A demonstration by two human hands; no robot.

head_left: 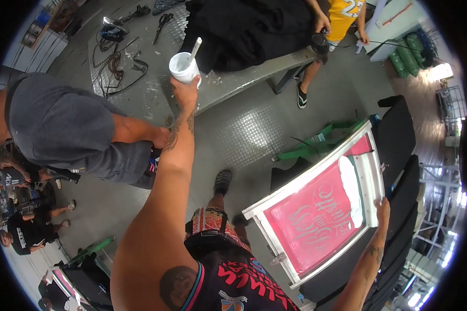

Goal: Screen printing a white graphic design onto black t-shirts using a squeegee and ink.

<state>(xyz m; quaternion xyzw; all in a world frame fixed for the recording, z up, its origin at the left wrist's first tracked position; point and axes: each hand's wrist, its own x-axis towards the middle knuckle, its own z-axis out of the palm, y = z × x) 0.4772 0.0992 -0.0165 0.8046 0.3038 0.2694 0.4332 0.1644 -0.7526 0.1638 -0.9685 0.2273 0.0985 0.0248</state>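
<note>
My left hand [186,92] is stretched out over the metal table, wrapped round a white plastic tub [184,68]. A pale stirring stick [196,47] leans up out of the tub, which has whitish paste inside. At the right, my right hand [382,211] is closed on the right corner of a screen printing frame [316,171], its fingers partly hidden. The frame's pink mesh [290,233] carries script lettering. A thick streak of white ink [350,192] lies along the mesh's right side, beside a pale bar. The frame sits tilted over black-covered printing boards [397,129].
Black cloth [249,31] is heaped on the metal table [228,90], with scissors [164,23] and tangled cords [114,65] nearby. A co-worker in grey [62,124] stands close to my left forearm; another in yellow [345,20] is beyond the table. A green metal stand [316,140] is behind the frame.
</note>
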